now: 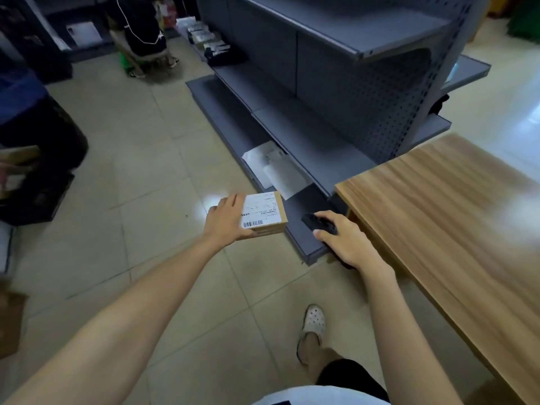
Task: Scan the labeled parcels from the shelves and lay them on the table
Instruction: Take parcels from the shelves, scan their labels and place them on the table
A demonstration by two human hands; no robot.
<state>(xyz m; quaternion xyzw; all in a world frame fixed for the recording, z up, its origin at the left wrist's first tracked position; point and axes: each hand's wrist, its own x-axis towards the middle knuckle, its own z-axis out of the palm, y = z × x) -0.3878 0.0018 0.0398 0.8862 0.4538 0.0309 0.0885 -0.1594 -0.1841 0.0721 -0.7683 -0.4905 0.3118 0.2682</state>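
Your left hand is gripping a small brown white-labelled cardboard parcel; at its 3 o'clock, your right hand is clasping a black handheld scanner.

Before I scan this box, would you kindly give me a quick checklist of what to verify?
1. Grip: the left hand holds the parcel: ok.
2. The label faces up, with the barcode uncovered: ok.
3. The right hand holds the scanner: ok.
4. Aim of the scanner at the barcode: cannot tell.
5. The table shows bare wood close by for laying the parcel down: ok.
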